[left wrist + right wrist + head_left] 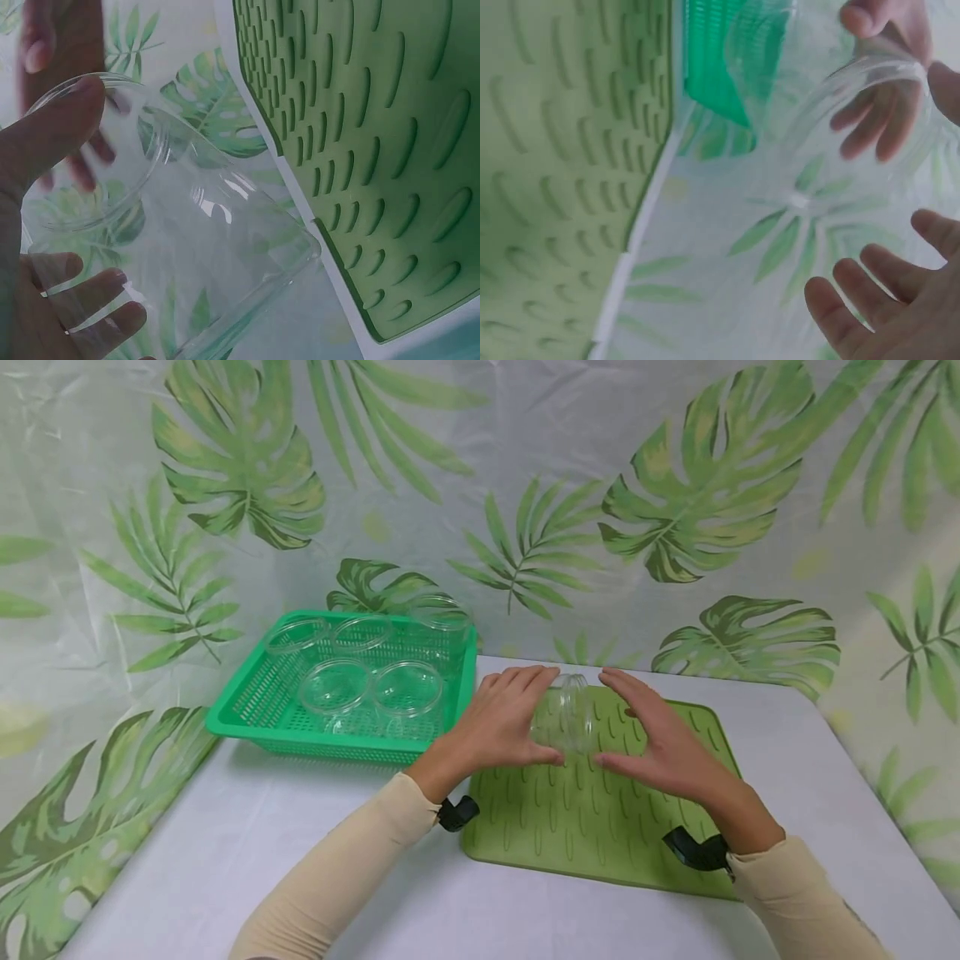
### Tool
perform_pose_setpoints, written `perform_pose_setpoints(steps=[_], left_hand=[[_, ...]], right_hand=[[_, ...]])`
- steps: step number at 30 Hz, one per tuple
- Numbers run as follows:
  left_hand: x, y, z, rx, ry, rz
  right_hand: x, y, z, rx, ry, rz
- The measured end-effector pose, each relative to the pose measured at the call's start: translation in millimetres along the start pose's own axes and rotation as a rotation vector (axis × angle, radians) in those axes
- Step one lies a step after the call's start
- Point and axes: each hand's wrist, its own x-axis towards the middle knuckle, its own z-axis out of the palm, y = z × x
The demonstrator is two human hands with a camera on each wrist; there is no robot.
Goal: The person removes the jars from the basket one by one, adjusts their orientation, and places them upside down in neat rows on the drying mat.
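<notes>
A clear, wide-mouthed jar (576, 714) is held sideways above the green mat, its mouth turned to the right. My left hand (504, 720) grips it near the rim; in the left wrist view the thumb crosses the rim and several fingers show at the other side of the jar (217, 217). To the right of the mouth, my right hand (667, 745) has its thumb and fingers spread apart, with nothing in them. The right wrist view shows the right hand (900, 300) a little way from the jar's rim.
A green mat (600, 852) with raised ridges lies under both hands. On the left, a green plastic basket (300, 747) holds several clear jars (333, 687). A white cloth (450, 902) covers the table, and a leaf-patterned sheet (540, 410) hangs behind.
</notes>
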Motion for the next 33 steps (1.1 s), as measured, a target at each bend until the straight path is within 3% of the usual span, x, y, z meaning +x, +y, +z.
perform_pose_setpoints(steps=[5, 9, 12, 17, 22, 29, 33], left_hand=[[-0.3, 2.1, -0.4, 0.031, 0.009, 0.037], [-1.3, 3.5, -0.1, 0.051, 0.011, 0.049], [-2.0, 3.9, 0.5, 0.063, 0.008, 0.053], [-2.5, 3.0, 0.5, 0.077, 0.005, 0.057], [-3.5, -0.2, -4.4, 0.060, 0.043, 0.079], [-9.7, -15.2, -22.0, -0.118, 0.158, 0.049], [-15.6, -25.0, -26.2, -0.257, 0.143, -0.003]], right_hand=[[19.6, -11, -1, -0.034, -0.103, -0.048], [25.5, -11, 2, -0.002, -0.180, -0.026], [26.0, -9, 5, 0.030, -0.194, -0.010], [26.8, -6, 10, 0.069, -0.158, -0.015], [27.3, -5, 10, 0.110, -0.080, -0.067], [20.0, -2, 2, 0.149, 0.046, -0.064], [13.6, 2, 0, 0.247, 0.079, -0.027]])
